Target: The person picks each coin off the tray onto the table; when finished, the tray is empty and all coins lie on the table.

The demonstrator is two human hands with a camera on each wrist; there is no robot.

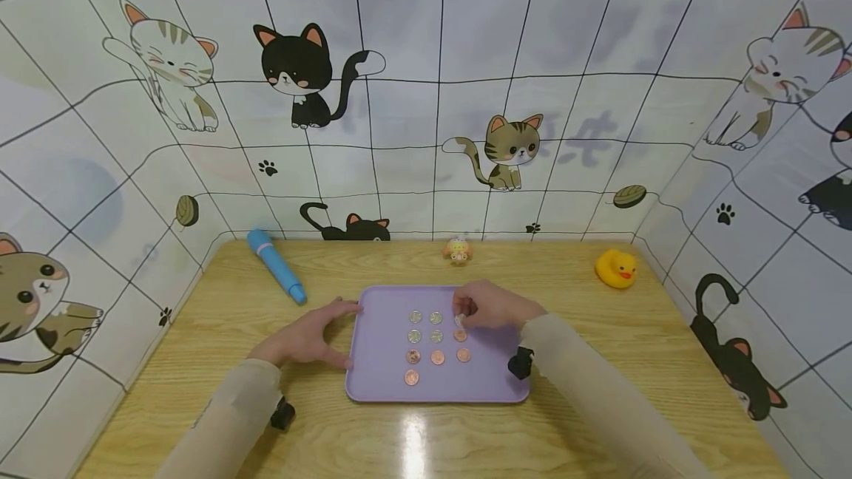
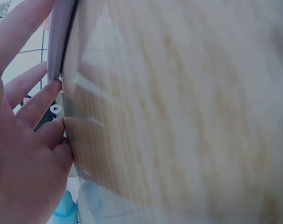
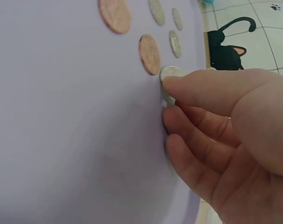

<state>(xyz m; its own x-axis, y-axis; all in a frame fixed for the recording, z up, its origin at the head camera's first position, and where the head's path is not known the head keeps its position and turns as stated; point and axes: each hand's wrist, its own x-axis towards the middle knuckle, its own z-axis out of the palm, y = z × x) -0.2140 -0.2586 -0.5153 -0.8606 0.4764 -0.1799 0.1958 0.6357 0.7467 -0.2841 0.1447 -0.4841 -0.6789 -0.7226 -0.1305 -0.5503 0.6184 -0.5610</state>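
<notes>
Lilac plastic fills my view: the tray [image 1: 495, 383] lies flat on the wooden table [image 1: 599, 420] in front of me, and coins sit on it in short rows. My right hand [image 1: 492, 307] hovers low over the tray's far right part, with the thumb and forefinger curled round a silver coin [image 3: 170, 73] and pinching it by the edge; its lower rim looks to be touching the tray, just beside a copper coin [image 3: 150, 54]. My other fingers [image 3: 197, 154] curl loosely underneath and rest against the tray.

Further along the rows I see four silver coins [image 1: 416, 316] in a two-by-two block and five copper ones [image 1: 437, 357] nearer to me, the lowest of them [image 1: 411, 377] alone at the front.

My left hand [image 1: 308, 336] lies relaxed on the table at the tray's left edge, fingers nearly straight; the fingertips [image 2: 53, 88] touch the tray's rim and hold nothing.

A blue pen-like tube [image 1: 276, 265] lies at the far left of the table, well apart from the tray. A small pink and yellow figure [image 1: 458, 250] stands just beyond the tray's far edge, and a yellow rubber duck [image 1: 615, 268] sits toward the far right corner. Cat-patterned panels [image 1: 426, 94] wall the table in on three sides.
</notes>
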